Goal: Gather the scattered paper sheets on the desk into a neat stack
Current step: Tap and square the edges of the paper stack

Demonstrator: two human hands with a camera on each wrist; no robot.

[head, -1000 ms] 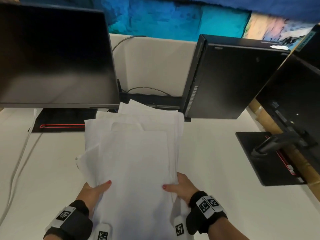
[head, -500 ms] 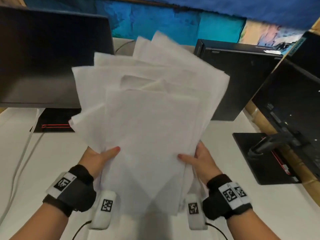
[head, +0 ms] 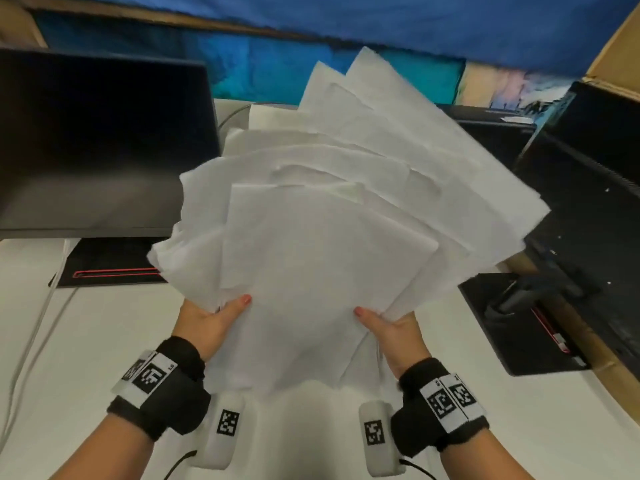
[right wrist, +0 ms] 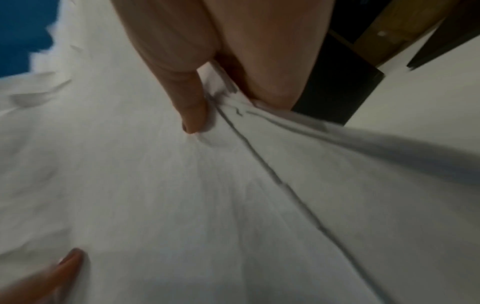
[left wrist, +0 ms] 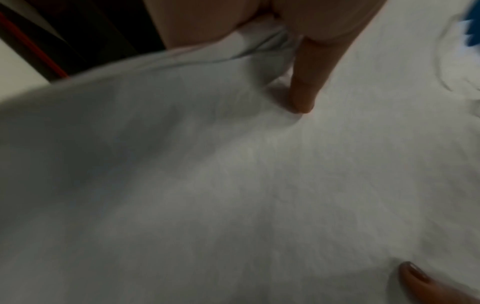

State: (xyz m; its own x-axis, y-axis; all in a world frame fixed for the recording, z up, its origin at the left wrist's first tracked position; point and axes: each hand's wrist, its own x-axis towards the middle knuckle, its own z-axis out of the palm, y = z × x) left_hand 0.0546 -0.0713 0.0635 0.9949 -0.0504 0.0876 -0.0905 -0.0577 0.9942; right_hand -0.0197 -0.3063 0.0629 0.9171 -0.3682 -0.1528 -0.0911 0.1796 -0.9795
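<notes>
A fanned bundle of several white paper sheets [head: 332, 244] is lifted off the white desk [head: 104, 341] and tilted up toward me, its far edges uneven. My left hand [head: 214, 320] grips the bundle's lower left edge, thumb on top. My right hand [head: 384, 327] grips the lower right edge the same way. In the left wrist view the left hand's thumb [left wrist: 303, 82] presses on the top paper sheet [left wrist: 233, 185]. The right wrist view shows the thumb [right wrist: 192, 102] pinching the layered paper sheets [right wrist: 233, 205]. The fingers under the sheets are hidden.
A dark monitor [head: 97, 143] on its black base [head: 110, 265] stands at the left, with white cables [head: 31, 337] beside it. A black computer case [head: 491, 133] stands behind the paper. At the right is another monitor [head: 588, 209] with its stand base [head: 519, 323].
Both hands have lifted the bundle off the desk and raised it toward me. Since half a second ago the sheets have swung to the right and fanned wider.
</notes>
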